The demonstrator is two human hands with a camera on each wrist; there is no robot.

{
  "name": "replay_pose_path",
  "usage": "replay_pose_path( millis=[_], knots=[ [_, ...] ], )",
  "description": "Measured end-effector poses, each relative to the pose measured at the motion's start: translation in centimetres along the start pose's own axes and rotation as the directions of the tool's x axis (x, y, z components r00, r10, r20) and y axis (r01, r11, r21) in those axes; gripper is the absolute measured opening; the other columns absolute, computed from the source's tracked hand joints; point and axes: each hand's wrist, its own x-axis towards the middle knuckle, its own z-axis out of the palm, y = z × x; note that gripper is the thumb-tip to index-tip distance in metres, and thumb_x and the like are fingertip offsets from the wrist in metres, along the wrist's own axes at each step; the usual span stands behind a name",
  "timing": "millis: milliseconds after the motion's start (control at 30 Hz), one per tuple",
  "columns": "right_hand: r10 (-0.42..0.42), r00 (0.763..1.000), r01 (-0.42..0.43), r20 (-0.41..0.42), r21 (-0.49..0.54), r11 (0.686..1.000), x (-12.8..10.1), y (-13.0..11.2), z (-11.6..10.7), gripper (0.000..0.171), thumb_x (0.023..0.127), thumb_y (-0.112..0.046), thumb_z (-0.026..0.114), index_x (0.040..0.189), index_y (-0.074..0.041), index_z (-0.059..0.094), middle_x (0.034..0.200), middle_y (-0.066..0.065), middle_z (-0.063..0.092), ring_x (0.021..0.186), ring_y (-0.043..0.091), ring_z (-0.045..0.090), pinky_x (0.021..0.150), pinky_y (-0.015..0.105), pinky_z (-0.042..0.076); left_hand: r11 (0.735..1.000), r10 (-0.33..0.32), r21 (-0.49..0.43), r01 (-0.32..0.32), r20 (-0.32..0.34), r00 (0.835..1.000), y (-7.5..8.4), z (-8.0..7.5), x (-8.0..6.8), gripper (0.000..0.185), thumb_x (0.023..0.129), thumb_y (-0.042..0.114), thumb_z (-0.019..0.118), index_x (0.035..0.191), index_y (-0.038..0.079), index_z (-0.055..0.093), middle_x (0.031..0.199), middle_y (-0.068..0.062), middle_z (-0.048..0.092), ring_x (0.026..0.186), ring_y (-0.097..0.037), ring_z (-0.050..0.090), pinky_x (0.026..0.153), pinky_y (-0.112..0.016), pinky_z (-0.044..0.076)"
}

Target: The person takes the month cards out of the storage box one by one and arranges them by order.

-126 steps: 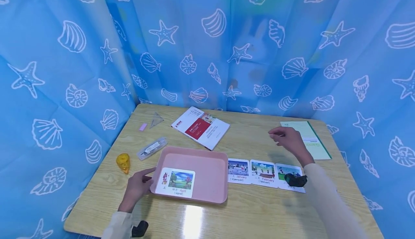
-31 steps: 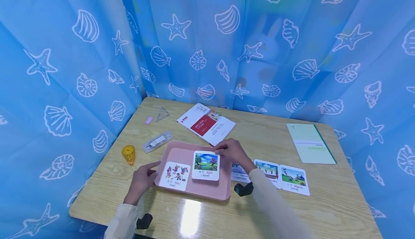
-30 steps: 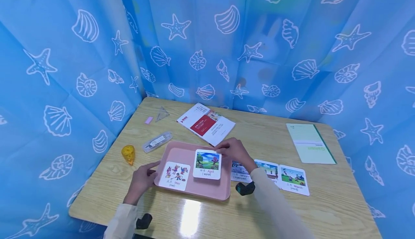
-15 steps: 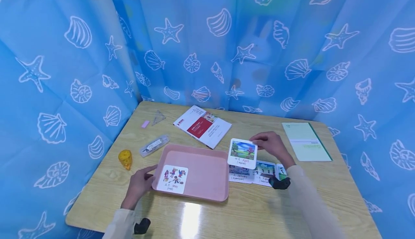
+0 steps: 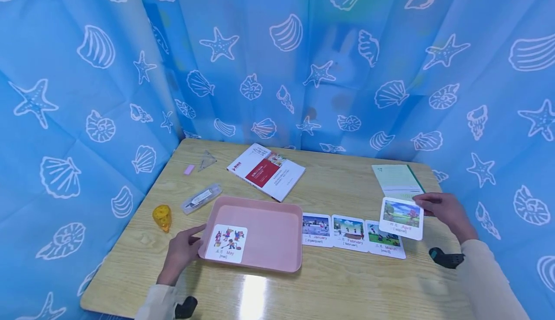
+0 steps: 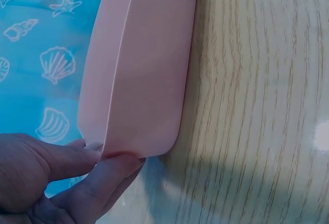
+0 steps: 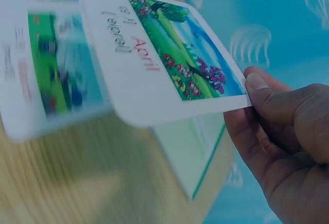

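My right hand [image 5: 446, 212] pinches the April flash card [image 5: 401, 218] at its upper right corner, thumb on top. In the head view the card overlaps the right end of the March card [image 5: 386, 248], and the right wrist view shows it raised above the table. The January card [image 5: 316, 239] and February card [image 5: 349, 246] lie in a row to the left of March. My left hand [image 5: 181, 251] pinches the left wall of the pink tray [image 5: 277, 255] between thumb and fingers. Inside the tray's left end lies the May card [image 5: 227, 255].
A green-edged notepad [image 5: 392, 178] lies behind the April card. A white and red book [image 5: 284, 182] is behind the tray. To the left are a clear case [image 5: 202, 198], a yellow tape dispenser [image 5: 162, 216], a pink eraser [image 5: 189, 169] and a set square [image 5: 208, 160].
My right hand has lifted the April card out of the tray, uncovering the May card, and carried it right past January and February to the March card. The left hand stays on the tray.
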Motion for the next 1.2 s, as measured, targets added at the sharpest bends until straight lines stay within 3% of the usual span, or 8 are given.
replay_pose_path(
  millis=[300, 467, 567, 767, 1033, 1200],
  knots=[
    [0.084, 0.996, -0.084, -0.002, -0.101, 0.991, -1.9, 4.1, -2.3, 0.054, 0.095, -0.036, 0.055, 0.122, 0.011, 0.056, 0.112, 0.028, 0.062, 0.084, 0.019, 0.068, 0.076, 0.046, 0.056, 1.0, 0.016, -0.007, -0.016, -0.014, 1.0, 0.1, -0.2, -0.2, 0.042, 0.09, -0.005, 0.055, 0.132, 0.002, 0.054, 0.106, -0.028, 0.062, 0.085, -0.027, 0.065, 0.057, -0.029, 0.056],
    [0.122, 0.992, -0.116, 0.026, -0.162, 0.98, -2.2, 6.2, -3.4, 0.058, 0.093, -0.041, 0.057, 0.12, 0.011, 0.058, 0.11, 0.029, 0.062, 0.089, 0.03, 0.066, 0.075, 0.048, 0.055, 1.0, 0.0, -0.019, 0.0, -0.016, 1.0, -0.1, 0.1, -0.1, 0.043, 0.09, -0.004, 0.056, 0.132, 0.003, 0.054, 0.106, -0.027, 0.063, 0.083, -0.025, 0.065, 0.058, -0.028, 0.056],
    [0.141, 0.989, -0.132, 0.043, -0.167, 0.977, -1.9, 7.2, -3.6, 0.056, 0.092, -0.039, 0.06, 0.118, 0.01, 0.06, 0.109, 0.027, 0.063, 0.086, 0.028, 0.066, 0.073, 0.045, 0.056, 1.0, -0.015, -0.01, 0.015, -0.011, 1.0, -0.3, 0.3, -0.1, 0.043, 0.09, -0.003, 0.056, 0.132, 0.004, 0.054, 0.106, -0.026, 0.063, 0.083, -0.025, 0.065, 0.058, -0.028, 0.056],
    [0.144, 0.988, -0.134, 0.057, -0.152, 0.979, -1.3, 7.9, -2.5, 0.047, 0.09, -0.031, 0.063, 0.116, 0.009, 0.062, 0.111, 0.029, 0.06, 0.087, 0.025, 0.064, 0.069, 0.039, 0.057, 1.0, -0.009, -0.017, 0.008, -0.022, 1.0, -0.7, 0.7, -0.2, 0.043, 0.089, -0.004, 0.055, 0.131, 0.003, 0.055, 0.104, -0.026, 0.064, 0.084, -0.026, 0.065, 0.058, -0.029, 0.056],
    [0.145, 0.989, -0.147, -0.021, -0.163, 0.976, -1.4, 7.5, 0.1, 0.04, 0.094, -0.027, 0.057, 0.117, 0.006, 0.062, 0.121, 0.033, 0.054, 0.098, 0.039, 0.056, 0.064, 0.033, 0.054, 1.0, 0.0, 0.002, 0.0, -0.029, 1.0, -0.3, 0.6, 0.0, 0.043, 0.09, -0.003, 0.055, 0.132, 0.004, 0.055, 0.104, -0.025, 0.064, 0.083, -0.026, 0.065, 0.057, -0.028, 0.056],
    [0.131, 0.99, -0.14, -0.056, -0.211, 0.967, -0.7, 7.6, 0.9, 0.035, 0.093, -0.021, 0.057, 0.114, 0.005, 0.064, 0.12, 0.033, 0.055, 0.097, 0.04, 0.054, 0.06, 0.028, 0.046, 1.0, 0.007, 0.016, -0.007, -0.038, 0.999, -0.1, 0.3, 0.0, 0.042, 0.089, -0.004, 0.055, 0.131, 0.004, 0.055, 0.103, -0.026, 0.065, 0.081, -0.025, 0.065, 0.056, -0.028, 0.056]
  ],
)
